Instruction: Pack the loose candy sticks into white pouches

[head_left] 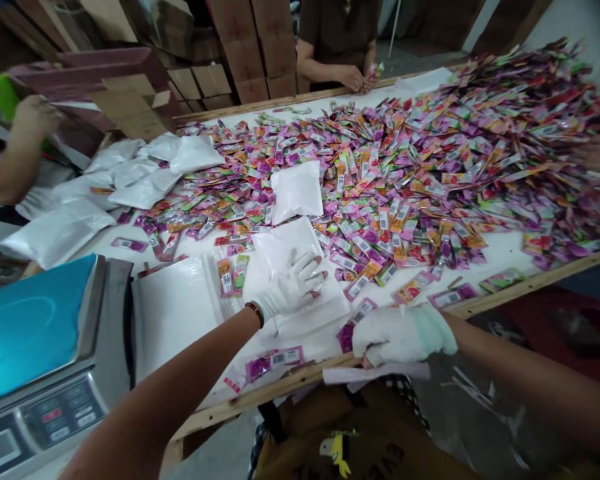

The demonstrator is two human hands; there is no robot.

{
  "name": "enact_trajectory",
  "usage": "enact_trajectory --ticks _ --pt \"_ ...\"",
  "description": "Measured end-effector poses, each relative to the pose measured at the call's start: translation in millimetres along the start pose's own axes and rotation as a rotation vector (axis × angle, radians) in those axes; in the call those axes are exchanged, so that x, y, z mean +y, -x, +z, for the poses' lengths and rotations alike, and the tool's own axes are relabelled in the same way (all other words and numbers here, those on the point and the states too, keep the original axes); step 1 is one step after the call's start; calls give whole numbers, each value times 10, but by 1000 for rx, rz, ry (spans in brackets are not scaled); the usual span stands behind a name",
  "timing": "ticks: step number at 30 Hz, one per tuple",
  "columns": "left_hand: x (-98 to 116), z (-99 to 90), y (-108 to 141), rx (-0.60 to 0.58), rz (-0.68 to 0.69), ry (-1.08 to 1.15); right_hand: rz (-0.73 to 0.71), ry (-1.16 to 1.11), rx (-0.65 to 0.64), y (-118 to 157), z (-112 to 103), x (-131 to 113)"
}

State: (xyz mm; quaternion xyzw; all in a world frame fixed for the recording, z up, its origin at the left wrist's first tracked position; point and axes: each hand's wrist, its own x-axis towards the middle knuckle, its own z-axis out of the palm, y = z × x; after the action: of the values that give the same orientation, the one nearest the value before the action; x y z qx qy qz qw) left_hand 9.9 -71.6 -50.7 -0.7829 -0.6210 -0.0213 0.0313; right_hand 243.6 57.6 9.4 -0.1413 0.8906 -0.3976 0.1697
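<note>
My left hand (293,288), in a white glove, lies flat with fingers spread on a white plastic bag (325,303) on the table in front of me. My right hand (400,333), gloved too, is closed at the table's front edge. A whitish strip (397,372) sticks out from under its fingers; whether it is paper or film I cannot tell. Just beyond the bag a filled, closed white bag (297,192) rests on the loose sachets. Left of my left hand is a stack of flat white bags (177,310), with an orange sachet (226,277) and a green sachet (239,273) between.
A large heap of colourful sachets (480,133) spreads over the table. Several filled white bags (63,223) lie at the left, behind a scale (87,393) with a blue top. Across the table a person (337,53) handles sachets; other people's arms (17,150) reach in from both sides.
</note>
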Motion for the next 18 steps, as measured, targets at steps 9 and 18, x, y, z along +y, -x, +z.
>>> enact_trajectory --ticks 9,18 --pt "654 55 603 99 -337 151 -4 596 229 -382 216 724" --pt "391 -118 803 120 -1064 658 448 213 463 -736 -60 747"
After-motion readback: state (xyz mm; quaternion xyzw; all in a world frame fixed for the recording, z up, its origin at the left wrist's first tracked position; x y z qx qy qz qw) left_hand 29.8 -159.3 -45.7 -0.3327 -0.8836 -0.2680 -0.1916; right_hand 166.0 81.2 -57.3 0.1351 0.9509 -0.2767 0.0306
